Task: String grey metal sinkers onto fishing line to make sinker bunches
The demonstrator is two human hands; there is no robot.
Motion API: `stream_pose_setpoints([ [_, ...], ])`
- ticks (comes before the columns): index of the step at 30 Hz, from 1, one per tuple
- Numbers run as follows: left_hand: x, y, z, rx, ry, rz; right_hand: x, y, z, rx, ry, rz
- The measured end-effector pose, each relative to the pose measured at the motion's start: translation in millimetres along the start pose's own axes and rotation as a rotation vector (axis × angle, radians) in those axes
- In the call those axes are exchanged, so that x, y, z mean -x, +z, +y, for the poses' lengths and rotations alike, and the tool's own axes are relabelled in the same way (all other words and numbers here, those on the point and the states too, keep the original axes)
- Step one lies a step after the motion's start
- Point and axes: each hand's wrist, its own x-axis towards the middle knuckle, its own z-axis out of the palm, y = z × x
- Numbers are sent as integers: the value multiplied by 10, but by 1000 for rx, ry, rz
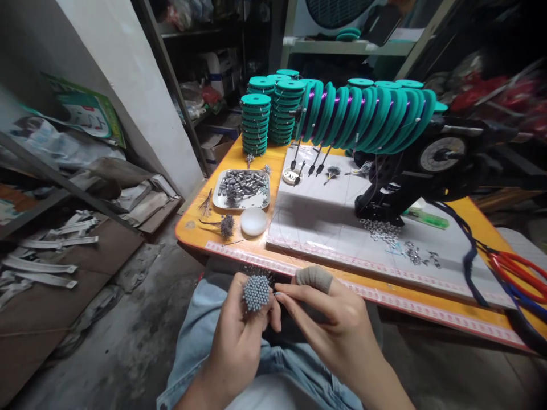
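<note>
Above the lap, just in front of the table edge, my left hand is wrapped round a bundle of thin stems topped by many small grey-blue beads. Close on its right, my right hand pinches a small bluish piece between thumb and fingertip, beside the bundle. A grey wrap covers one finger of that hand. The stems of the bundle are mostly hidden by my left hand.
An orange table bears a white tray of small metal parts, a round white lid, bead piles, and stacked green spools. A black machine holds a row of spools. Red-handled tools lie right.
</note>
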Motion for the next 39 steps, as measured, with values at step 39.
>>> stream_pose_setpoints([
  [39, -83, -247, -5, -19, 345, 17, -66, -243, -41, -17, -132, -46],
])
